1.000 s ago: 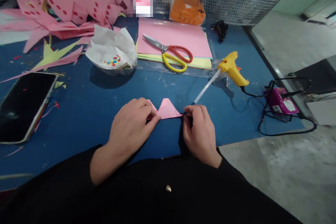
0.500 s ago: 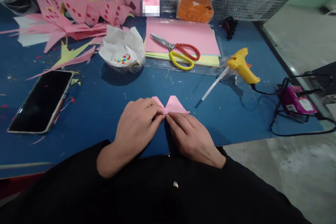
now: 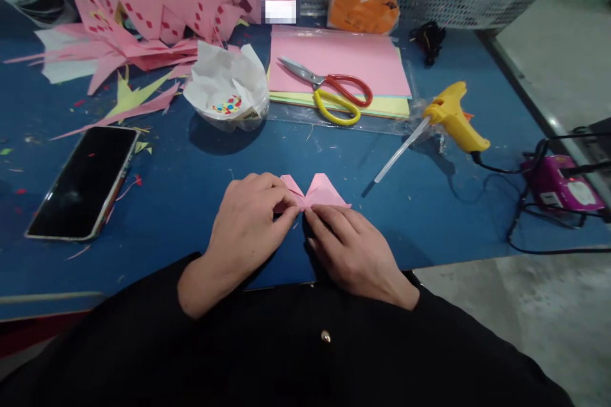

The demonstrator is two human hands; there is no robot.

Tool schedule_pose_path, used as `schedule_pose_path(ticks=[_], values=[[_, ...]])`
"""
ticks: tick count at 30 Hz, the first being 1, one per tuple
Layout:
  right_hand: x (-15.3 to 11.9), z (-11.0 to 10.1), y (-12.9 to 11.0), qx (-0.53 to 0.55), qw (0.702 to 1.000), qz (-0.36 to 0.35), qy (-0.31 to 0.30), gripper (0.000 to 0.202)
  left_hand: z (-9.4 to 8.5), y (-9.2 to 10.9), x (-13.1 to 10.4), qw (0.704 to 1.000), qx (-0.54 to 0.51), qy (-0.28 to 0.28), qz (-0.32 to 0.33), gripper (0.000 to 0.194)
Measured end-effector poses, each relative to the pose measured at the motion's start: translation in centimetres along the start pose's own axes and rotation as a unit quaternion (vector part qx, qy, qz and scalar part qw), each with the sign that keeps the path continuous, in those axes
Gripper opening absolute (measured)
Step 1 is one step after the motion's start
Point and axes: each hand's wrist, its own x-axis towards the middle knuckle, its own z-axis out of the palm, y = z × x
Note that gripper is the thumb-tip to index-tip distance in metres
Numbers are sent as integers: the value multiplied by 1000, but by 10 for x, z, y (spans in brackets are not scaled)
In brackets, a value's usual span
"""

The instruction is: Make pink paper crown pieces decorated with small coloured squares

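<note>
A folded pink paper lies on the blue table near its front edge, with two flaps pointing up and a V-shaped notch between them. My left hand pinches its lower left part between thumb and fingers. Fingers of my right hand are pressed together on its lower right edge, close beside my left fingertips. Scissors with one red and one yellow handle rest on a stack of pink and yellow paper behind the hands.
A paper-lined bowl holds small coloured bits. Left are a phone and pink cut paper. Right are a yellow glue gun and a purple box with black cables. An orange bag stands behind.
The whole view has shifted slightly, so the table items appear a little farther right. Both hands keep nearly the same hold on the pink paper.
</note>
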Motion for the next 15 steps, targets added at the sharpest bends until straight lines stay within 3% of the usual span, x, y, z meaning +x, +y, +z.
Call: schedule_pose_path(ticks=[15], values=[[5, -4, 1, -28, 998, -14, -62, 40, -5, -8, -1, 1000, -10, 7, -10, 17]])
